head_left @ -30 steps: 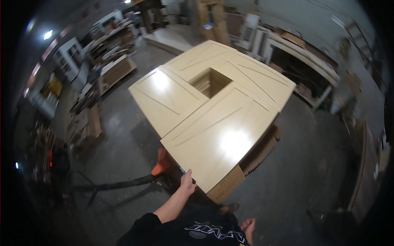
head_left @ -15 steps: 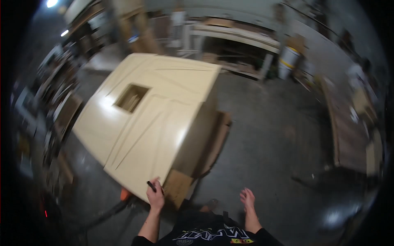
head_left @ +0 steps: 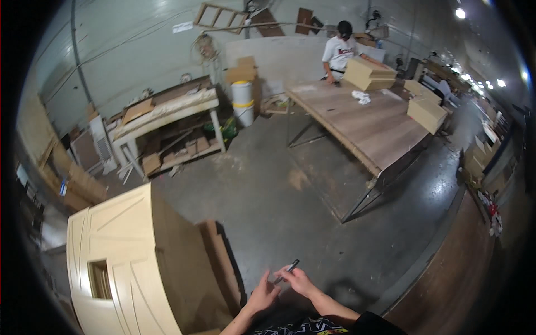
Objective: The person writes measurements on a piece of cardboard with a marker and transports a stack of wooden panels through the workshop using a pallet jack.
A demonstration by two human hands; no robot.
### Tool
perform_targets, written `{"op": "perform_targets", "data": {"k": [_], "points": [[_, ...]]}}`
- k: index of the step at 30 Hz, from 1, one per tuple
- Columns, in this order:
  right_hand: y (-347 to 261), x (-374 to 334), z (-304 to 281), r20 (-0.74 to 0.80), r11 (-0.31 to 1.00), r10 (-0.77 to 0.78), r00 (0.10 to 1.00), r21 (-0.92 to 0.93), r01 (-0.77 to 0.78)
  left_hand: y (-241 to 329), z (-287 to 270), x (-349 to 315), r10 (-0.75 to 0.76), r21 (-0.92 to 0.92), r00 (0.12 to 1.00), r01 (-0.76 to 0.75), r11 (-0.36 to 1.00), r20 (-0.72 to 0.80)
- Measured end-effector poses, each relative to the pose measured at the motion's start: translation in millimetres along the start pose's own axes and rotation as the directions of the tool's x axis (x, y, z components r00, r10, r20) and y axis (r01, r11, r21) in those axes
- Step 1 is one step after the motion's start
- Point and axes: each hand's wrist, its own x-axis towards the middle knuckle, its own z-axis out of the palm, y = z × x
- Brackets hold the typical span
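Note:
Low in the view, in front of my body, my two hands meet at a slim black marker [head_left: 293,264]. Its lower end sits at the fingertips of my left hand [head_left: 263,295], whose thumb and fingers close toward it. My right hand [head_left: 301,282] pinches the barrel from the other side, and the upper end sticks out past its fingers. To the left stands a tall stack of cream panels [head_left: 134,234], its top face grooved and cut with a rectangular opening. Neither hand touches that stack.
A brown-topped table [head_left: 346,120] on metal legs carries stacks of cream boards [head_left: 371,73]; a person [head_left: 339,53] stands behind it. A cluttered workbench [head_left: 167,111] and white buckets [head_left: 242,103] line the wall. Brown board [head_left: 220,262] juts out beside the panel stack.
My view has turned right, so the panel stack now lies at the lower left. The marker, earlier in my left hand alone, is now between both hands, which have come together.

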Motion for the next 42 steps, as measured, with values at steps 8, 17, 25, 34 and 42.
{"op": "perform_targets", "data": {"k": [8,17,25,34,42], "points": [[-77.9,190.9,-130.9,-0.548,0.962,0.013,0.837,0.235,0.139,13.0,-64.7,205.7,-0.108,-0.04,0.994,0.107,0.993,-0.024],[-126.8,323.8,-189.1,-0.448,0.918,0.226,0.865,0.395,-0.035,149.0,-153.0,454.1,0.262,0.171,0.964,-0.264,0.949,0.035],[-197.8,561.4,-286.3,-0.436,0.942,0.203,0.877,0.331,-0.054,171.7,-197.5,671.0,0.145,-0.007,0.989,-0.145,0.989,-0.038],[-331.3,871.6,-318.9,0.042,0.953,0.238,0.97,-0.202,-0.225,183.7,-314.6,816.5,-0.142,-0.209,0.913,0.064,0.976,-0.382],[-343.0,1080.9,-252.2,0.13,0.965,0.252,0.959,-0.107,-0.24,146.2,-459.0,963.8,-0.264,-0.264,0.794,0.135,0.955,-0.548]]}}
